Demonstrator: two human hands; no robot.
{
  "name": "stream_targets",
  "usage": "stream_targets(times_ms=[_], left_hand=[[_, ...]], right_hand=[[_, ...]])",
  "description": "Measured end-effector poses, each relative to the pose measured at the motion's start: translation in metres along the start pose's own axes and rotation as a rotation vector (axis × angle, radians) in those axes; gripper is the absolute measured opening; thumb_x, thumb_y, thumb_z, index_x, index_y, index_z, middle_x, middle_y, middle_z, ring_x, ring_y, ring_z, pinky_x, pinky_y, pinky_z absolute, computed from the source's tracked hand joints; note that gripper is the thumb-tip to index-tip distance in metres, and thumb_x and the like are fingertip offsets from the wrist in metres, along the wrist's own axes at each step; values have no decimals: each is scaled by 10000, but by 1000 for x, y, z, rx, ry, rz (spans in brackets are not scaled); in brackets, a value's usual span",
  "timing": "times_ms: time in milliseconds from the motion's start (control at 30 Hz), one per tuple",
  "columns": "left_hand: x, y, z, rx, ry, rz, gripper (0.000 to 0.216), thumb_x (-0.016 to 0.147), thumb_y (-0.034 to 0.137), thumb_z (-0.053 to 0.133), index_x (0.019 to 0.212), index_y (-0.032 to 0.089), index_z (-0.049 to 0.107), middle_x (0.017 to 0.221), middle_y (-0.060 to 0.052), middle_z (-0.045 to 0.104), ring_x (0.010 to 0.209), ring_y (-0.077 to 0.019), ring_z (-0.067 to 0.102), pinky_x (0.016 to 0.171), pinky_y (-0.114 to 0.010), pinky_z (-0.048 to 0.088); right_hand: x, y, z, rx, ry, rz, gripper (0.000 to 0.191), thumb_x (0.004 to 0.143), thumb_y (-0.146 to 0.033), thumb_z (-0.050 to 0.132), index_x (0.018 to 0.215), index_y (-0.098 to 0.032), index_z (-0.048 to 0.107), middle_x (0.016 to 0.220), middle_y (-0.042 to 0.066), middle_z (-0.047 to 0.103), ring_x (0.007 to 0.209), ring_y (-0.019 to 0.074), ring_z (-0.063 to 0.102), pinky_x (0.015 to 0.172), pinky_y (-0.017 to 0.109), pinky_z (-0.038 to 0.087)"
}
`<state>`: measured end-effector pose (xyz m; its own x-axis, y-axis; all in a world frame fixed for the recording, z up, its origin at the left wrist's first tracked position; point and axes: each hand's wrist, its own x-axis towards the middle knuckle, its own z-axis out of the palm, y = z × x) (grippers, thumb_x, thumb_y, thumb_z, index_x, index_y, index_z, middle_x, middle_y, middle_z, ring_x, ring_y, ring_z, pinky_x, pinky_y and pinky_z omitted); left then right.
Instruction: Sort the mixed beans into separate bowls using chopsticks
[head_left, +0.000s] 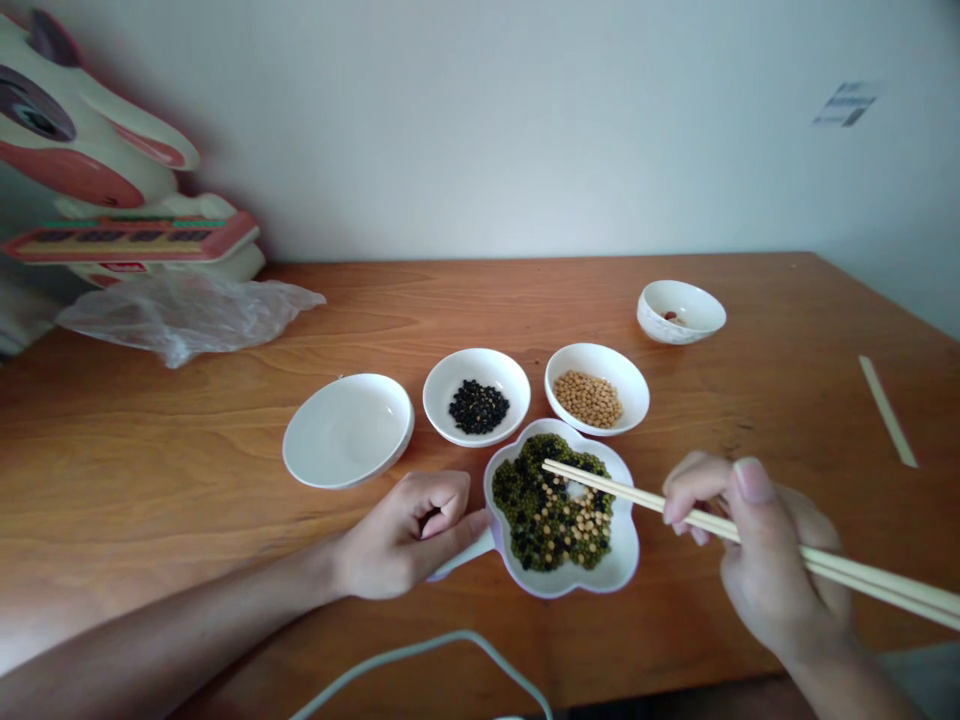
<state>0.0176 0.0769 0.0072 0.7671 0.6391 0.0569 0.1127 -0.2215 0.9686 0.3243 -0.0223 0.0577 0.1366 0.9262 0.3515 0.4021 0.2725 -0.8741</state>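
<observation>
My left hand (416, 535) is closed around the handle of a flower-shaped white dish (624, 560) with a lilac rim. Inside the dish lie mixed green, black and tan beans (551, 525). My right hand (769, 545) grips a pair of wooden chopsticks (637, 495), whose tips are together over the beans near the dish's middle; I cannot tell whether they pinch anything. Just behind the dish sit a white bowl of black beans (478, 407) and a white bowl of tan soybeans (589, 398). Left of these stands a white bowl (349, 430) with nothing visible in it.
A small white bowl (681, 312) with a few reddish bits stands at the back right. A pale strip (889, 410) lies at the right. A cow-shaped toy keyboard (135, 235) and a clear plastic bag (191, 310) are at the back left. A white cable (420, 645) curves along the front.
</observation>
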Motion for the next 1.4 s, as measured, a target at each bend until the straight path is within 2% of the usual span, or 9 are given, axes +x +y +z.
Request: stream_targets(times_ms=[133, 400, 633, 733, 900, 1067, 1167, 1400], left_hand=[[0, -2, -2, -6, -4, -14, 460, 1004, 188, 598, 676, 209, 276, 672, 53, 379, 570, -79, 343, 519, -225, 302], [-2, -3, -4, -24, -19, -37, 439, 995, 167, 592, 683, 214, 286, 675, 45, 406, 576, -89, 363, 516, -234, 297], [-6, -3, -4, -18, -34, -43, 438, 994, 159, 583, 680, 214, 284, 678, 43, 404, 580, -91, 373, 531, -239, 319], [-6, -4, -4, -25, -31, -49, 435, 988, 153, 590, 680, 214, 289, 674, 44, 406, 575, -90, 371, 526, -239, 319], [-6, -5, -5, -36, -42, -52, 437, 1000, 164, 585, 684, 214, 287, 683, 44, 410, 569, -86, 376, 517, -232, 321], [-6, -5, -4, -44, -45, -49, 438, 1015, 180, 574, 686, 214, 287, 683, 47, 398, 577, -91, 366, 525, -237, 320], [-6, -5, -4, -48, -41, -52, 434, 1022, 187, 567, 688, 214, 290, 682, 48, 393, 577, -91, 359, 523, -239, 315], [-7, -6, -4, -74, -44, -46, 435, 1025, 189, 570, 691, 213, 291, 697, 43, 418, 584, -87, 391, 525, -231, 342]], right_hand=[[0, 1, -2, -12, -14, -27, 489, 1094, -351, 342, 772, -240, 692, 683, 37, 635, 648, 176, 595, 590, 325, 410], [-3, 11, 3, 81, 144, 57, 570, 1093, -398, 327, 715, -255, 728, 620, 43, 620, 610, 179, 536, 543, 325, 363], [0, 9, 5, 66, 118, 86, 557, 1087, -403, 344, 692, -246, 704, 620, 42, 609, 592, 175, 517, 544, 326, 358], [0, 10, 3, 6, 99, 38, 518, 1088, -377, 349, 734, -245, 704, 640, 32, 618, 591, 169, 535, 557, 322, 379], [-5, 6, -3, -111, -23, -89, 433, 1072, -303, 384, 775, -237, 692, 694, 33, 660, 617, 170, 620, 552, 312, 426], [-10, 3, -9, -85, 42, -68, 458, 1072, -292, 375, 761, -238, 708, 690, 54, 667, 651, 200, 640, 567, 331, 446], [-8, 3, -7, -98, 66, -69, 488, 1080, -314, 353, 748, -243, 703, 669, 45, 664, 630, 186, 630, 554, 322, 427], [-5, 6, 3, -105, -20, -65, 470, 1086, -295, 336, 776, -238, 683, 707, 25, 686, 626, 158, 634, 569, 302, 439]])
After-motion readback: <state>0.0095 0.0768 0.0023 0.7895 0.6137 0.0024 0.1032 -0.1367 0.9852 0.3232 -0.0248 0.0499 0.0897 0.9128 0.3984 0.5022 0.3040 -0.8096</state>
